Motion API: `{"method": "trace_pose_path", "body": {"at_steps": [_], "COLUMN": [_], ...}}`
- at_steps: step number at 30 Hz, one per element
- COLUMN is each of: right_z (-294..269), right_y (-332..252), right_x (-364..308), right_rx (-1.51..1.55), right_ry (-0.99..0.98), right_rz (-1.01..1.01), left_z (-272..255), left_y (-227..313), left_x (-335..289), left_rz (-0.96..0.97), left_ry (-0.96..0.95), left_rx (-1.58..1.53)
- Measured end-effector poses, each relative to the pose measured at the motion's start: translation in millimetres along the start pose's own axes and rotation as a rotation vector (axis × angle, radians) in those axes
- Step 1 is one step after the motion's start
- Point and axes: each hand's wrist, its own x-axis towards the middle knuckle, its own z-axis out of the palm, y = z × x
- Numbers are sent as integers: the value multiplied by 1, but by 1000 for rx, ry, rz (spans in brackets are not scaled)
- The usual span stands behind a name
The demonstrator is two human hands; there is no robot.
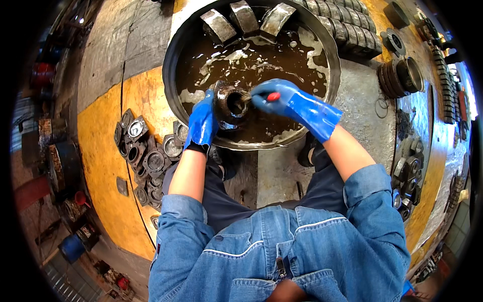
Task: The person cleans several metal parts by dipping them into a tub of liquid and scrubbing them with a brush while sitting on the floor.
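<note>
My left hand (203, 123), in a blue rubber glove, grips the side of a dark, wet metal part (221, 103) with a round bore. The part is tilted with its bore toward my right hand, over brown liquid (221, 63) in a wide round basin (170, 83). My gloved right hand (289, 103) is closed around a red-handled tool (273, 96). The tool's working end sits at the mouth of the bore; its exact shape is hard to make out. Some foam floats around the part.
Three curved metal blocks (245, 17) rest along the basin's far rim. Stacked metal blocks (347, 30) stand to its right, with metal rings (395, 78) beyond. Flanged metal parts (155, 161) lie piled on the left, and more small parts (411, 168) on the right. My legs straddle the basin's near side.
</note>
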Motion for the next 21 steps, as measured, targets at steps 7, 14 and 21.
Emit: {"method": "trace_pose_path", "body": {"at_steps": [7, 14, 21], "right_z": [12, 24, -2], "right_y": [13, 3, 21], "right_x": [41, 22, 17], "right_rx": [-407, -262, 319], "right_ry": [-29, 37, -202], "right_rz": [-642, 176, 646], "left_z": [7, 16, 25], "left_y": [13, 25, 56], "left_x": [-14, -2, -25], "left_rz": [462, -114, -158], "left_ry": [48, 5, 52], "left_rx": [635, 179, 251]}}
